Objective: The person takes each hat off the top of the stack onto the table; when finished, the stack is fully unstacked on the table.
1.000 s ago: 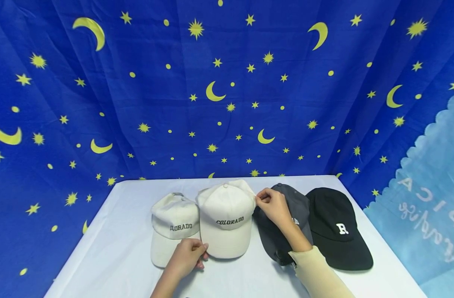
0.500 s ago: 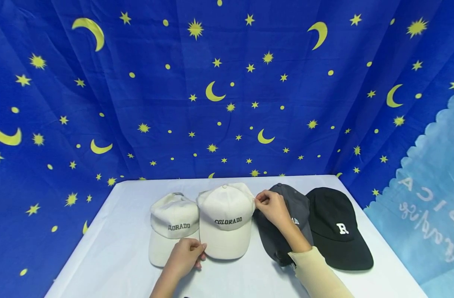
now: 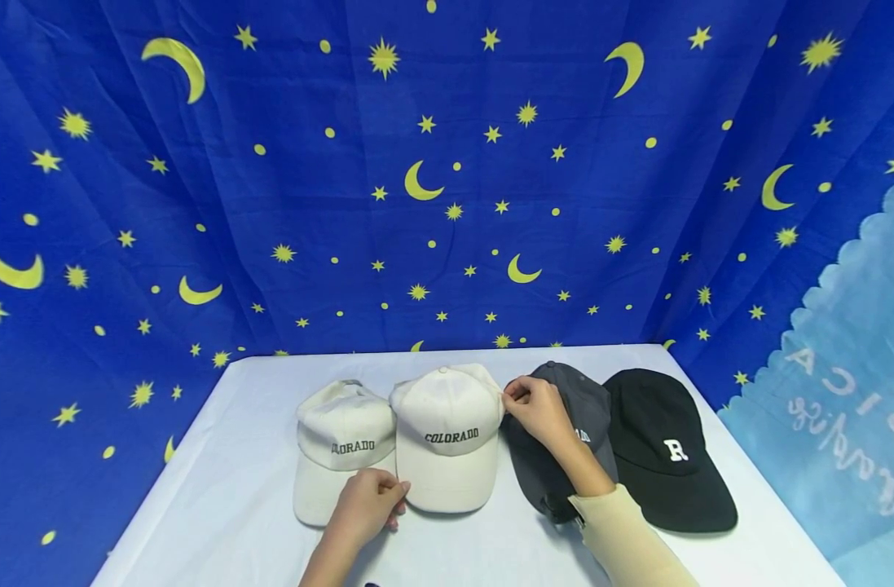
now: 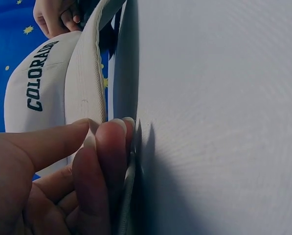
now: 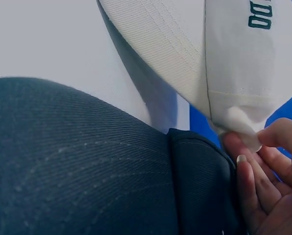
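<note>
A cream cap (image 3: pixel 447 473) lettered COLORADO lies in the middle of the row, its brim toward me. My left hand (image 3: pixel 369 505) pinches the left edge of that brim between thumb and fingers; the left wrist view shows the brim (image 4: pixel 84 93) edge caught there. On the other side, my right hand (image 3: pixel 538 403) pinches a fold of the crown's side, as the right wrist view shows on the white fabric (image 5: pixel 243 125). To the left sits a second pale COLORADO cap (image 3: pixel 344 416), its brim partly hidden by my left hand. Under my right forearm lies a dark grey cap (image 3: pixel 589 399).
A black cap (image 3: pixel 655 424) with a white R lies at the far right, against the grey cap. All stand on a white-covered table (image 3: pixel 256 424). Blue star-and-moon cloth (image 3: pixel 329 204) hangs behind, and a light blue cloth (image 3: pixel 850 367) hangs at right.
The cream cap's crown has come down slightly toward the table, and its brim has shifted a little. Both hands keep their pinch, with only small movements.
</note>
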Action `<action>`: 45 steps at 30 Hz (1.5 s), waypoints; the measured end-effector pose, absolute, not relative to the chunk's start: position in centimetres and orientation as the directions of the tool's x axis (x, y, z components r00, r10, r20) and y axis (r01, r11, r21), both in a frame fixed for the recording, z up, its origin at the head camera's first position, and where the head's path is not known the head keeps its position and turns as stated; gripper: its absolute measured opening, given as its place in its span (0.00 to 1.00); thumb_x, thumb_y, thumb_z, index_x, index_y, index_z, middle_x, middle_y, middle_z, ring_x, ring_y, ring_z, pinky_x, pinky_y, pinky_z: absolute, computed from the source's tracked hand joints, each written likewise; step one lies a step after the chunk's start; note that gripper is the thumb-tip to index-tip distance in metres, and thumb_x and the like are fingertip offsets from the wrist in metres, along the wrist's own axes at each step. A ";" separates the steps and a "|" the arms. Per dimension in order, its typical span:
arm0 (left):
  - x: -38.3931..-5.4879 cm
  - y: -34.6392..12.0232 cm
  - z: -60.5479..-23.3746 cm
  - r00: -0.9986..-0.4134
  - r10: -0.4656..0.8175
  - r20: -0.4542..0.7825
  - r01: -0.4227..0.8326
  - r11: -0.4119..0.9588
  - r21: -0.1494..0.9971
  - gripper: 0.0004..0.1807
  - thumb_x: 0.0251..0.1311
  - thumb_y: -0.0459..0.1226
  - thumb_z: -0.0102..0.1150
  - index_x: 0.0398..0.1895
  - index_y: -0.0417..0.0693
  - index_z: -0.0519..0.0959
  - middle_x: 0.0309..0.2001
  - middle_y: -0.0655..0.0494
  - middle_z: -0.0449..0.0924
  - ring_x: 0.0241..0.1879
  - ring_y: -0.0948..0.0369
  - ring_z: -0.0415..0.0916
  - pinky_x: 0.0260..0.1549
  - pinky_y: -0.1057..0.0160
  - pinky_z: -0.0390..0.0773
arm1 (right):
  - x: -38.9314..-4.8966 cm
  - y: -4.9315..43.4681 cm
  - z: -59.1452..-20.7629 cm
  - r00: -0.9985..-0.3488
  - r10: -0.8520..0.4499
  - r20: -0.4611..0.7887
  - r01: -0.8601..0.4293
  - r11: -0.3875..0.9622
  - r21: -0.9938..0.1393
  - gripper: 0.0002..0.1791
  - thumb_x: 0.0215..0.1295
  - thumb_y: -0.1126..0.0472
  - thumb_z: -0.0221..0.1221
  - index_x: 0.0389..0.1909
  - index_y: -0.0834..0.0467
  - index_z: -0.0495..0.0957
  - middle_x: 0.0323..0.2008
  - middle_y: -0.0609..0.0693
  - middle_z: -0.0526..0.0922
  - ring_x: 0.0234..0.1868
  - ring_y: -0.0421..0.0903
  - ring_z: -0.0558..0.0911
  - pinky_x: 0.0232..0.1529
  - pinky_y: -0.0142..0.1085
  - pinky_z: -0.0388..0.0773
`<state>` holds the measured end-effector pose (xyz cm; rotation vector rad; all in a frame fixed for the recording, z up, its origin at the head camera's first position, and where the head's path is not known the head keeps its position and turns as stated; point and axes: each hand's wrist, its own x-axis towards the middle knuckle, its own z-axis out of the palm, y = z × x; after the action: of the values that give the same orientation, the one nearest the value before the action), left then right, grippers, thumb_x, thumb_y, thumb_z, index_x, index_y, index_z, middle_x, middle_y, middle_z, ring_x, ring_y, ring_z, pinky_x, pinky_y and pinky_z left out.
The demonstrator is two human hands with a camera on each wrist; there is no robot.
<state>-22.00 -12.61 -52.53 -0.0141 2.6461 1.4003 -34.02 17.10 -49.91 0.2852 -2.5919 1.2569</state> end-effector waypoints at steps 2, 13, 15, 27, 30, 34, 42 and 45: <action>-22.0 -12.5 -52.5 -0.990 0.058 -0.129 -0.073 0.575 0.815 0.10 0.67 0.40 0.65 0.29 0.44 0.83 0.20 0.59 0.81 0.16 0.64 0.78 0.18 0.65 0.75 | -34.1 17.1 -50.0 -0.954 -0.068 0.291 -0.269 0.617 -0.740 0.04 0.62 0.64 0.68 0.29 0.56 0.84 0.24 0.45 0.84 0.24 0.38 0.83 0.26 0.34 0.79; -22.0 -12.2 -52.2 -0.992 0.046 -0.116 -0.065 0.607 0.792 0.12 0.67 0.39 0.65 0.25 0.46 0.82 0.18 0.59 0.79 0.16 0.63 0.78 0.19 0.63 0.75 | -34.2 17.0 -50.5 -0.967 -0.062 0.247 -0.228 0.643 -0.731 0.04 0.63 0.63 0.68 0.30 0.57 0.84 0.24 0.45 0.85 0.23 0.38 0.82 0.27 0.36 0.79; -22.0 -12.2 -52.2 -0.992 0.041 -0.117 -0.067 0.615 0.786 0.12 0.67 0.39 0.65 0.24 0.47 0.82 0.18 0.59 0.79 0.16 0.63 0.78 0.19 0.63 0.75 | -34.3 17.0 -50.6 -0.967 -0.064 0.248 -0.230 0.643 -0.730 0.04 0.63 0.63 0.68 0.30 0.57 0.84 0.24 0.45 0.85 0.23 0.38 0.82 0.27 0.36 0.79; -22.1 -11.9 -52.3 -0.995 0.032 -0.094 -0.050 0.656 0.753 0.15 0.67 0.41 0.65 0.22 0.49 0.80 0.15 0.60 0.77 0.14 0.63 0.76 0.19 0.62 0.73 | -34.6 17.1 -51.0 -0.972 -0.074 0.225 -0.218 0.655 -0.724 0.04 0.63 0.63 0.68 0.29 0.56 0.84 0.23 0.43 0.84 0.23 0.38 0.83 0.28 0.35 0.79; -22.1 -11.9 -52.4 -0.996 0.027 -0.085 -0.045 0.668 0.743 0.15 0.67 0.41 0.65 0.21 0.49 0.80 0.14 0.60 0.77 0.14 0.63 0.75 0.19 0.62 0.72 | -34.5 17.1 -50.9 -0.973 -0.079 0.216 -0.214 0.657 -0.723 0.04 0.64 0.63 0.68 0.29 0.56 0.84 0.23 0.43 0.84 0.23 0.38 0.83 0.29 0.35 0.79; -22.0 -11.8 -52.4 -0.998 0.016 -0.068 -0.039 0.687 0.725 0.14 0.65 0.40 0.67 0.21 0.49 0.79 0.13 0.61 0.76 0.13 0.63 0.74 0.19 0.62 0.72 | -34.5 17.1 -50.9 -0.975 -0.092 0.201 -0.211 0.655 -0.726 0.05 0.64 0.64 0.67 0.29 0.56 0.84 0.22 0.43 0.84 0.23 0.38 0.82 0.29 0.35 0.79; -22.3 -11.6 -52.4 -0.998 0.006 -0.059 -0.038 0.701 0.712 0.15 0.63 0.40 0.69 0.20 0.50 0.79 0.12 0.61 0.75 0.13 0.63 0.73 0.20 0.62 0.71 | -34.5 17.3 -51.0 -0.975 -0.098 0.197 -0.213 0.649 -0.730 0.05 0.65 0.65 0.67 0.29 0.57 0.83 0.22 0.44 0.83 0.23 0.39 0.82 0.28 0.35 0.79; -22.3 -11.5 -52.4 -0.999 -0.002 -0.054 -0.040 0.711 0.702 0.15 0.62 0.40 0.70 0.19 0.50 0.79 0.11 0.62 0.74 0.13 0.63 0.72 0.20 0.62 0.71 | -34.5 17.4 -51.1 -0.974 -0.102 0.203 -0.220 0.651 -0.726 0.05 0.64 0.65 0.68 0.29 0.58 0.84 0.22 0.44 0.83 0.23 0.39 0.82 0.27 0.34 0.79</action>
<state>-22.29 -11.48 -52.42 -0.0355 2.8598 1.1758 -34.47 17.37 -51.10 0.2666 -2.7215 1.2263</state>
